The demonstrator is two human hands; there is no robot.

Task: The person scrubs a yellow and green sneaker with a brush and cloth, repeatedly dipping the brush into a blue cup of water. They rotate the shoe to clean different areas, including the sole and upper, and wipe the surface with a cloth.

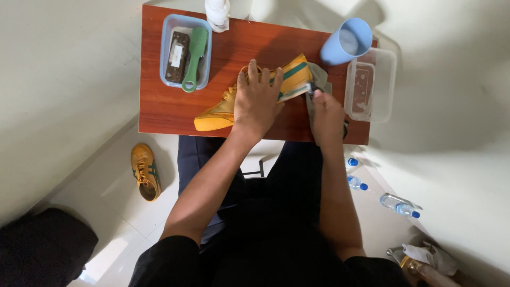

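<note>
A yellow sneaker with green stripes (289, 77) lies on its side on a small reddish wooden table (159, 109). My left hand (257, 98) presses down on the sneaker's middle, fingers spread over it. My right hand (325, 114) is closed around a small dark tool, apparently a brush (312, 89), whose tip touches the sneaker's heel end. A grey cloth (319, 72) lies under the heel.
A blue tray (166, 48) holds a green-handled brush (194, 53) and a brown brush. A blue cup (345, 41), a clear plastic container (385, 79) and a white bottle (218, 13) stand on the table. The matching sneaker (144, 171) and several water bottles (399, 204) lie on the floor.
</note>
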